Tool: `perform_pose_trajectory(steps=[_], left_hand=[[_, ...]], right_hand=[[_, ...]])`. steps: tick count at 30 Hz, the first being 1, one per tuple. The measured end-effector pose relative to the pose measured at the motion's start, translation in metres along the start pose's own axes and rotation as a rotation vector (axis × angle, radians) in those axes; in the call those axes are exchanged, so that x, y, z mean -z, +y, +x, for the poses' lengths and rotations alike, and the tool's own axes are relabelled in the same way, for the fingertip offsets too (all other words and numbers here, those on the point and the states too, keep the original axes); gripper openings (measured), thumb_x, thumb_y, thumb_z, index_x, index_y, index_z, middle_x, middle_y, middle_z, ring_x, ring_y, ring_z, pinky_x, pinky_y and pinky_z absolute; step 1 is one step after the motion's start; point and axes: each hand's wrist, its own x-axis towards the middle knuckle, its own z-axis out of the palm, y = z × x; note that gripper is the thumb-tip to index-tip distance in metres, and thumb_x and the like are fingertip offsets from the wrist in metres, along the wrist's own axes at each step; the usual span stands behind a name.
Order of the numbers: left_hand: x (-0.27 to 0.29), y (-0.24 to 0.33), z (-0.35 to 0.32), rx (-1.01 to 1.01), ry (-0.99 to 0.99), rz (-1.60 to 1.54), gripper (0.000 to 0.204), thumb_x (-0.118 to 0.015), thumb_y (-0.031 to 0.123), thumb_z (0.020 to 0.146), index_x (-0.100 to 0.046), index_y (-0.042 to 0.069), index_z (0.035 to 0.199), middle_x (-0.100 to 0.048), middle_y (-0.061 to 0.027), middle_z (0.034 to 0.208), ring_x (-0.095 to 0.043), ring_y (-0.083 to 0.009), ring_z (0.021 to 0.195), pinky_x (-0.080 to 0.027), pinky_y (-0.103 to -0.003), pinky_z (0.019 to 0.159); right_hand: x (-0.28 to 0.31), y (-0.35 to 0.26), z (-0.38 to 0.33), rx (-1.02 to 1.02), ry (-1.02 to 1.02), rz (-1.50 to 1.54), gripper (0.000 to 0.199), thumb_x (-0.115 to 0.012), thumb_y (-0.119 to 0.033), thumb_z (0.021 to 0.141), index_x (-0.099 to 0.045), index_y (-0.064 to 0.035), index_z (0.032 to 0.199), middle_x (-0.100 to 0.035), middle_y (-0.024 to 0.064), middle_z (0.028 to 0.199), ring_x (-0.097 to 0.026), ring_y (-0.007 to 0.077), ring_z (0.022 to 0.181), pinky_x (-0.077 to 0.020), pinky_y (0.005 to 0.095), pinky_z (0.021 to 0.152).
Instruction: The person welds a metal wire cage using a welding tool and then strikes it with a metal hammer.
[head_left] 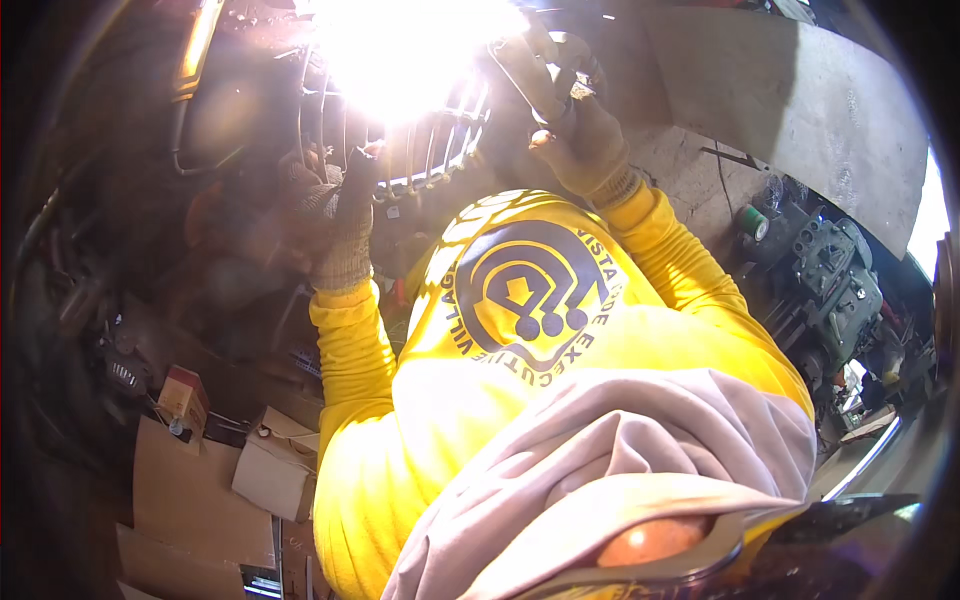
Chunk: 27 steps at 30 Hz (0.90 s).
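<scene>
A blinding white glare [410, 60] fills the top middle and hides what lies behind it. Below it shows a curved grille of thin metal bars [420, 180]. My left hand [335, 190], in a knitted work glove, is closed at the grille's left side, gripping its bars. My right hand [585, 145], gloved too, is raised at the right of the glare with its fingers curled. A pale rod-like shape [530, 75] is beside its fingers; what that hand grips is not clear. Both sleeves are yellow.
At upper left is a tool with a yellow-orange handle [197, 50]. Cardboard sheets [190, 490] and a small box [183, 395] lie at lower left. On the right are a large grey panel [850, 110], greasy machine parts [840, 280] and a green can [753, 223].
</scene>
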Motion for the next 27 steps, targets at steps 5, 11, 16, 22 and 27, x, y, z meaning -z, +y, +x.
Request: perform_pose_trajectory(steps=[5, 11, 16, 22, 27], left_hand=[[0.009, 0.014, -0.001, 0.152, -0.105, -0.061, 0.041, -0.08, 0.014, 0.083, -0.053, 0.0, 0.109, -0.059, -0.0067, 0.094, -0.059, -0.0116, 0.083, -0.051, -0.023, 0.074], [0.007, -0.001, 0.0, -0.097, -0.004, 0.12, 0.043, -0.084, 0.022, 0.079, -0.055, 0.001, 0.103, -0.058, -0.0038, 0.09, -0.055, -0.0099, 0.073, -0.05, -0.025, 0.066], [0.01, 0.005, -0.005, 0.11, -0.022, -0.261, 0.044, -0.078, 0.023, 0.083, -0.052, 0.002, 0.112, -0.055, -0.006, 0.102, -0.052, -0.0145, 0.086, -0.05, -0.032, 0.075], [0.011, 0.0, -0.006, 0.425, -0.169, -1.249, 0.043, -0.069, 0.02, 0.089, -0.048, 0.004, 0.124, -0.051, -0.0091, 0.12, -0.049, -0.0204, 0.105, -0.048, -0.041, 0.087], [0.011, -0.004, -0.003, 0.445, -0.253, -1.412, 0.044, -0.061, 0.017, 0.095, -0.044, 0.006, 0.134, -0.047, -0.0116, 0.134, -0.046, -0.0254, 0.121, -0.047, -0.048, 0.096]], right_hand=[[-0.004, 0.006, 0.003, 0.038, 0.008, 0.225, 0.057, -0.069, -0.013, 0.086, -0.048, -0.0062, 0.138, -0.061, 0.0134, 0.114, -0.062, 0.0273, 0.099, -0.0528, 0.0347, 0.081], [-0.003, 0.006, 0.0, -0.037, -0.029, 0.117, 0.056, -0.069, -0.02, 0.086, -0.052, -0.0119, 0.139, -0.063, 0.0148, 0.117, -0.064, 0.0299, 0.095, -0.0535, 0.0379, 0.083], [0.003, 0.004, 0.007, 0.112, -0.026, -0.041, 0.054, -0.068, -0.021, 0.09, -0.047, 0.0091, 0.129, -0.06, 0.0098, 0.104, -0.059, 0.0246, 0.089, -0.0496, 0.0363, 0.085], [0.009, -0.004, 0.018, 0.249, 0.22, 0.18, 0.049, -0.068, -0.025, 0.092, -0.053, 0.0105, 0.122, -0.062, 0.0142, 0.11, -0.059, 0.0269, 0.102, -0.0453, 0.0348, 0.093], [0.006, 0.004, 0.001, -0.034, 0.094, 0.278, 0.052, -0.071, -0.033, 0.089, -0.056, 0.0076, 0.116, -0.069, 0.014, 0.093, -0.068, 0.028, 0.09, -0.0514, 0.035, 0.079]])
